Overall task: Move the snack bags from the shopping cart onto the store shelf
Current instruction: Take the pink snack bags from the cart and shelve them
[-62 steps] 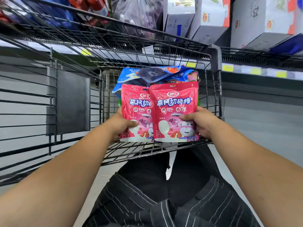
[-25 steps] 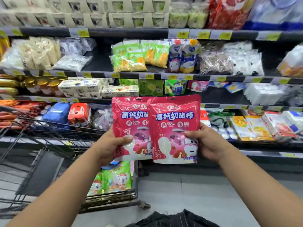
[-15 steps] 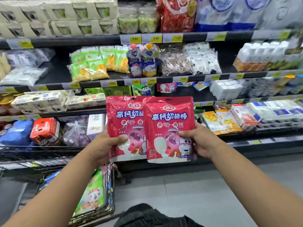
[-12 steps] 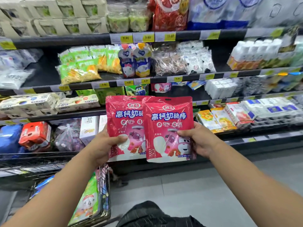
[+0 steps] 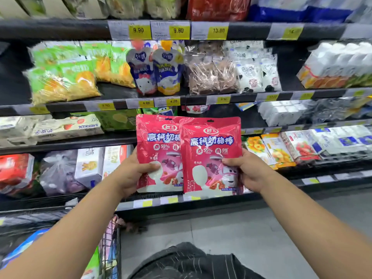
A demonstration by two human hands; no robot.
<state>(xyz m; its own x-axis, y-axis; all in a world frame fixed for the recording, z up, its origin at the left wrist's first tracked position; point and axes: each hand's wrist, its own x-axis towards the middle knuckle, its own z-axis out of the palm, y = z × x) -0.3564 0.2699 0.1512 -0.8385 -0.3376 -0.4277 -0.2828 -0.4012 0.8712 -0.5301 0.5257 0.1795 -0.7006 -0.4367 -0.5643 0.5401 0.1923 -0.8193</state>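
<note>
Two red snack bags with cartoon prints stand upright side by side in front of the store shelf [image 5: 112, 139]. My left hand [image 5: 132, 174] grips the left red bag [image 5: 159, 141] at its lower left edge. My right hand [image 5: 249, 170] grips the right red bag [image 5: 209, 154] at its lower right edge; this bag overlaps the left one. The shopping cart [image 5: 112, 248] is at the bottom left, with green and blue snack bags [image 5: 92, 266] showing inside it.
Shelves ahead hold green-yellow bags [image 5: 64, 77], blue spouted pouches [image 5: 155, 69], brown packs [image 5: 209, 75], white cartons [image 5: 66, 127] and boxes [image 5: 281, 150]. Yellow price tags [image 5: 138, 31] line the shelf edges. Grey floor [image 5: 231, 228] lies below, between me and the shelves.
I lifted both red bags out of the cart and turned to the shelves. The cart has slid to the bottom left of view, and the shelves look closer.
</note>
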